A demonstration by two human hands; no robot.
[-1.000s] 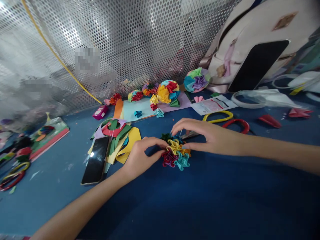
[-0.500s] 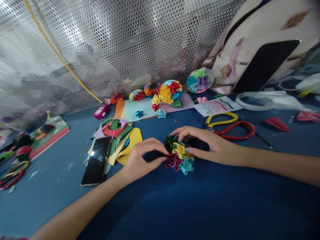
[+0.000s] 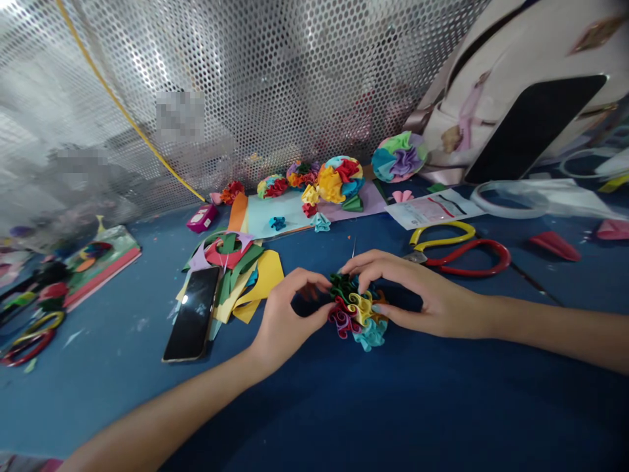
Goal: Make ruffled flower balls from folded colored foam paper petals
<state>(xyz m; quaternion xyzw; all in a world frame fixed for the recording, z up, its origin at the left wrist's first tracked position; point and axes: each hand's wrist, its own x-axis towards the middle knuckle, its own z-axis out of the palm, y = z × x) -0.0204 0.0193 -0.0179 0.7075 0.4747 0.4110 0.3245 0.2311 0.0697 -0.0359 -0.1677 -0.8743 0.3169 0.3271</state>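
Note:
Between my hands sits a ruffled ball (image 3: 361,308) of curled felt-like pieces in dark green, yellow, crimson, light blue and orange, low over the blue table. The thumb and fingertips of my left hand (image 3: 289,308) press on its left side, by the crimson and green ruffles. My right hand (image 3: 413,295) curves over the ball from the right, its fingers on the top and its thumb by the yellow and orange ruffles. A thin needle-like sliver (image 3: 353,247) stands up just behind my right fingers. The underside of the ball is hidden.
Red-and-yellow-handled scissors (image 3: 466,252) lie behind my right hand. A phone (image 3: 192,314) and coloured scraps (image 3: 260,282) lie to the left. Finished-looking ruffled balls (image 3: 339,179) line the back by a perforated metal panel (image 3: 275,78). A dark phone (image 3: 535,128) leans against a pale backpack (image 3: 511,59).
The view has shifted slightly, so most things appear a little further right. Both hands stay on the ball; my right fingers have bent more over its top.

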